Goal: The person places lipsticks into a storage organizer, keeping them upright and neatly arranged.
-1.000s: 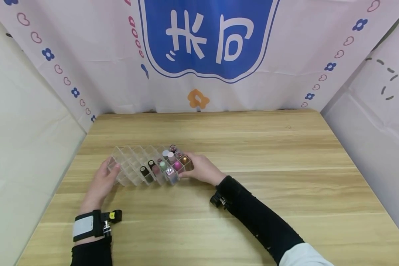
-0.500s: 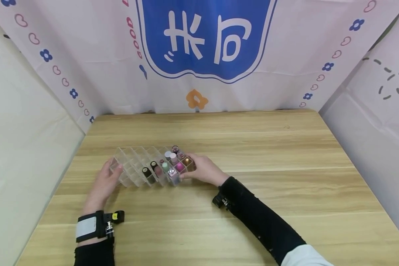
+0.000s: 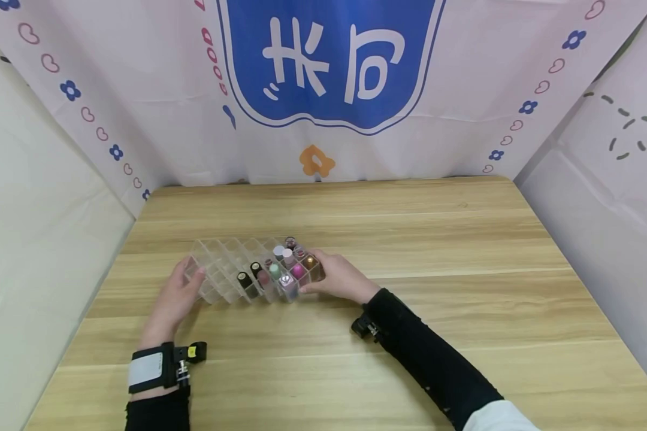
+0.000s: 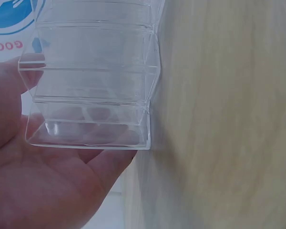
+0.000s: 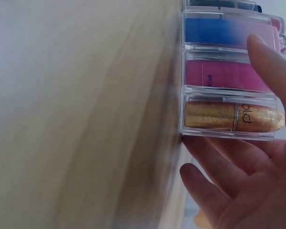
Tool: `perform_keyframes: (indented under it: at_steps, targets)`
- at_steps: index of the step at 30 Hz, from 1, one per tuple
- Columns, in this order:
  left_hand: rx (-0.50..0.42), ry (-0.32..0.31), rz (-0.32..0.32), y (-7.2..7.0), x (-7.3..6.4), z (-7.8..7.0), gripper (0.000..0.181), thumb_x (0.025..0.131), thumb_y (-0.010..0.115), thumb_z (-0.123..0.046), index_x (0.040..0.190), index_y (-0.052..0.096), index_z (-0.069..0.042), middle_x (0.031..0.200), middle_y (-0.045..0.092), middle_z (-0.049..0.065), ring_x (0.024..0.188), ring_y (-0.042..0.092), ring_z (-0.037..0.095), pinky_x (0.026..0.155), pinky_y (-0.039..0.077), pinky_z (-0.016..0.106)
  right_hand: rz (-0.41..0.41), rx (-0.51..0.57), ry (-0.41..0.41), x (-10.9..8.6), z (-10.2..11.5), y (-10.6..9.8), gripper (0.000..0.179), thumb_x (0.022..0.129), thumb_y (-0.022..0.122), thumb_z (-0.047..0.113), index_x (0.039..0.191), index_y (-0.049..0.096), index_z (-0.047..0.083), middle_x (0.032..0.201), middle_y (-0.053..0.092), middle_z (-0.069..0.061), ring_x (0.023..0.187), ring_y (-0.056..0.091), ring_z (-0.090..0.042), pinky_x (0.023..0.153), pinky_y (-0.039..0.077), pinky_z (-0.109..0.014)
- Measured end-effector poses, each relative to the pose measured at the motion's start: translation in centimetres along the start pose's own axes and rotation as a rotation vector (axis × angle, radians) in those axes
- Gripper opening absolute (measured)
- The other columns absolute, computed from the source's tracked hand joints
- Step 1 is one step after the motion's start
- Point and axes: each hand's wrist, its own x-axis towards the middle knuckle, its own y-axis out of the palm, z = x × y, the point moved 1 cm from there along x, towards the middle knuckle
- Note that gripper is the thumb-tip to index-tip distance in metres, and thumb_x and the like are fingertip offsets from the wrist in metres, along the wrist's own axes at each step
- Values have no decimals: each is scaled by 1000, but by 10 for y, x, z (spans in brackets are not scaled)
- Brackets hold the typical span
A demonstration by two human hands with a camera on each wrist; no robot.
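A clear acrylic lipstick organizer (image 3: 215, 272) with slanted compartments lies across the left middle of the table. My left hand (image 3: 172, 299) grips its left end, thumb in front and fingers behind. At the right end my right hand (image 3: 346, 278) holds it the same way. Lipsticks and small cosmetic tubes fill the right part, among them a gold lipstick (image 5: 212, 116), a bright pink tube (image 5: 224, 75) and a blue-and-pink tube (image 5: 214, 31). Two black-capped tubes, one of them a dark tube (image 3: 246, 284), stand near its middle. The left compartments are bare, as the clear end (image 4: 95, 86) shows.
The wooden table (image 3: 437, 311) runs back to a white printed cloth (image 3: 453, 143) with a blue emblem. White sheets hang at both sides, the left sheet (image 3: 43, 197) close along the table's edge.
Both hands have slid the organizer a little to the right along the table, with their hold unchanged. The head view has shifted slightly.
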Motion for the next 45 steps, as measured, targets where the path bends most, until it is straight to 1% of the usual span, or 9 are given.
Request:
perform_keyframes:
  at_steps: [7, 11, 16, 21, 27, 30, 35, 41, 45]
  targets:
    - [11, -6, -1, 7, 0, -6, 77, 104, 30, -52, 158, -3, -9, 163, 6, 26, 146, 15, 53, 116, 19, 69, -2, -6, 16, -5, -5, -4, 94, 74, 83, 45, 150, 37, 14, 135, 61, -12, 120, 61, -26, 105, 48, -44]
    - [38, -3, 0, 12, 0, -10, 76, 104, 30, -51, 158, -2, -8, 163, 7, 27, 146, 17, 53, 116, 20, 67, -8, -10, 21, -10, -8, -5, 93, 74, 83, 44, 150, 38, 13, 133, 62, -12, 119, 61, -26, 104, 49, -43]
    - [68, 20, -2, 17, 0, -16, 74, 105, 31, -48, 158, 1, -7, 161, 11, 29, 144, 20, 53, 116, 21, 67, -14, -5, 24, -16, -11, -8, 93, 75, 82, 45, 150, 38, 14, 130, 64, -11, 118, 62, -26, 104, 50, -43]
    - [78, 37, -2, 22, -1, -21, 72, 106, 31, -45, 157, 3, -4, 159, 16, 31, 142, 25, 54, 115, 23, 67, -15, -11, 37, -21, -13, -13, 95, 74, 82, 47, 151, 36, 14, 132, 63, -11, 120, 61, -26, 106, 48, -44]
    - [94, 49, 2, 32, 0, -29, 70, 106, 31, -43, 157, 4, -3, 157, 21, 33, 141, 29, 52, 115, 25, 66, -9, -58, 59, -28, -17, -21, 98, 74, 81, 49, 151, 35, 10, 128, 64, -11, 115, 63, -24, 104, 50, -42]
    - [98, 65, 4, 37, 1, -33, 69, 106, 31, -42, 157, 5, -3, 157, 23, 32, 142, 29, 51, 115, 25, 65, -9, -65, 76, -31, -21, -25, 99, 74, 82, 49, 151, 34, 10, 130, 63, -12, 117, 62, -25, 106, 49, -43]
    - [88, 85, 28, 42, 1, -38, 67, 107, 30, -38, 157, 4, -2, 158, 19, 32, 144, 24, 51, 116, 22, 66, -14, -49, 98, -34, -25, -31, 98, 75, 82, 47, 151, 34, 8, 132, 62, -14, 119, 61, -27, 107, 48, -45]
    - [57, 69, 71, 47, 1, -42, 65, 108, 27, -36, 157, 3, -2, 159, 16, 31, 147, 19, 50, 118, 18, 66, -26, -75, 92, -38, -32, -38, 93, 76, 81, 43, 150, 37, 8, 134, 61, -15, 122, 60, -29, 108, 47, -46]
    - [6, 46, 114, 50, 2, -44, 65, 108, 26, -37, 158, -1, -5, 163, 9, 27, 150, 11, 47, 120, 13, 64, -27, -89, 79, -40, -35, -43, 92, 76, 81, 42, 151, 37, 10, 138, 59, -14, 126, 58, -30, 110, 44, -47]
